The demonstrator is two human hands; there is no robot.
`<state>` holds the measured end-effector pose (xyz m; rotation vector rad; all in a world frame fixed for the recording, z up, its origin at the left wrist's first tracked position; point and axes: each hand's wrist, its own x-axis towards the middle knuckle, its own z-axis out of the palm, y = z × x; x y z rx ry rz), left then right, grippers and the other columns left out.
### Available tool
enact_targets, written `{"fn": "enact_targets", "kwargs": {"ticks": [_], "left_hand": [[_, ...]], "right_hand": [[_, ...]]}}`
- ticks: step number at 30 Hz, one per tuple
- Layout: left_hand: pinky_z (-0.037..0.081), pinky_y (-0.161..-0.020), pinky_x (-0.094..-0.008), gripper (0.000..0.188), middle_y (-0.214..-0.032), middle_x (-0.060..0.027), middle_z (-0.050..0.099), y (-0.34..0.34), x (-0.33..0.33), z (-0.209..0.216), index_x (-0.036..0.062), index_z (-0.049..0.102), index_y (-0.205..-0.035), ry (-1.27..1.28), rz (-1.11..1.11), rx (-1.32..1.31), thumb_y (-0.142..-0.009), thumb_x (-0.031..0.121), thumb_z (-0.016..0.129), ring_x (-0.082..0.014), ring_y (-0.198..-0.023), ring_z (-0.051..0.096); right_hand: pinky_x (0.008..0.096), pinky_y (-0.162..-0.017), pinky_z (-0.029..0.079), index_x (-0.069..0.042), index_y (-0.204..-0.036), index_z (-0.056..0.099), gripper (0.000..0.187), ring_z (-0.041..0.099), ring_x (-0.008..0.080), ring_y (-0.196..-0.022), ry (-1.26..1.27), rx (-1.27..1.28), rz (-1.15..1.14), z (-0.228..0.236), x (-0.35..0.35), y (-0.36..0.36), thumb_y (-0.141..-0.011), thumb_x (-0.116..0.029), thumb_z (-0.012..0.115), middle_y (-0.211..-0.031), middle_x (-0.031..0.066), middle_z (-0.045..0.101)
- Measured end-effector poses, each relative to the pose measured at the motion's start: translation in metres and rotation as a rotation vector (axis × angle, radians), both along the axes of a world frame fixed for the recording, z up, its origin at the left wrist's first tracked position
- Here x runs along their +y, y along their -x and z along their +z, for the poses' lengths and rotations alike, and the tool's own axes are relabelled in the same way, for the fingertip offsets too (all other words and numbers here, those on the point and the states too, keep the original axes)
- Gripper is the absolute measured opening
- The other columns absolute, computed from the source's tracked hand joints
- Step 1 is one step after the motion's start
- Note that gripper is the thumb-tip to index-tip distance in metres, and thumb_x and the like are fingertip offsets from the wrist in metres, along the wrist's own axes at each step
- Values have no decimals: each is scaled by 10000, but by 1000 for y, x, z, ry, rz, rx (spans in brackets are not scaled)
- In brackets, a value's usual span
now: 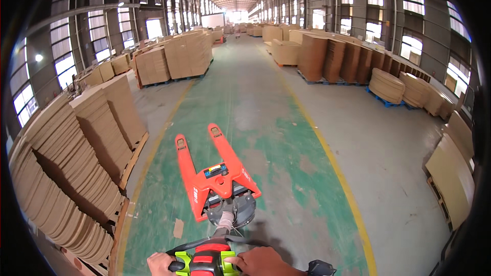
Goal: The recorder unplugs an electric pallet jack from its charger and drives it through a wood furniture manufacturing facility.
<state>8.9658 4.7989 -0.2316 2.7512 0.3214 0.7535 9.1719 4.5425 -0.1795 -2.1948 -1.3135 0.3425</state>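
Red pallet jack [221,188] sits on the green aisle [286,184] ahead of your hands, its forks [224,148] aimed away and slightly left; your left hand [160,264] is curled round the black grip [177,266], your right hand [263,262] has its thumb at the green lever [228,262], other fingers' hold unclear, neither hand clearly nearer.

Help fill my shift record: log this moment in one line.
Left hand: on handle | right hand: on handle | red pallet truck: forks ahead | aisle: green, yellow-lined
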Motion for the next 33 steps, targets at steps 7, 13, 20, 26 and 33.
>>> {"fn": "enact_targets", "kwargs": {"ticks": [7, 13, 20, 26, 33], "left_hand": [[396, -491, -373, 208, -530, -28, 499, -181, 101, 3, 130, 562, -625, -6, -37, -136, -470, 170, 695, -265, -476, 535], [444, -528, -366, 194, -578, -50, 555, -322, 219, 2, 125, 603, -655, 7, -26, -73, -481, 148, 685, -275, -530, 582], [438, -529, -367, 266, -586, -61, 563, -478, 335, 18, 118, 595, -663, -48, -8, 13, -505, 238, 772, -274, -540, 591], [443, -531, -366, 217, -604, -51, 582, -608, 398, 28, 115, 600, -679, -15, 71, -53, -528, 183, 740, -268, -556, 598], [428, -519, -360, 193, -587, -52, 562, -762, 446, 55, 116, 586, -660, -43, 172, -75, -511, 139, 708, -268, -539, 579]], "right_hand": [[486, -526, 472, -54, -680, 667, 493, 612, 387, -585, 31, 18, 33, 3, 105, -178, -964, -379, 428, -638, 186, 624], [491, -537, 475, -49, -691, 676, 516, 622, 387, -598, 54, 61, 20, 17, 220, -319, -962, -418, 439, -648, 198, 627], [479, -508, 465, -62, -689, 678, 474, 623, 365, -579, 51, 92, 75, 12, 335, -475, -948, -407, 481, -627, 192, 620], [434, -469, 442, -135, -1020, 704, 262, 595, 307, -522, -112, 103, 198, 8, 415, -619, -919, -280, 512, -622, 126, 601], [483, -554, 483, -114, -996, 709, 357, 616, 384, -616, 183, 57, 286, 60, 484, -795, -988, -275, 391, -704, 173, 648]]}}
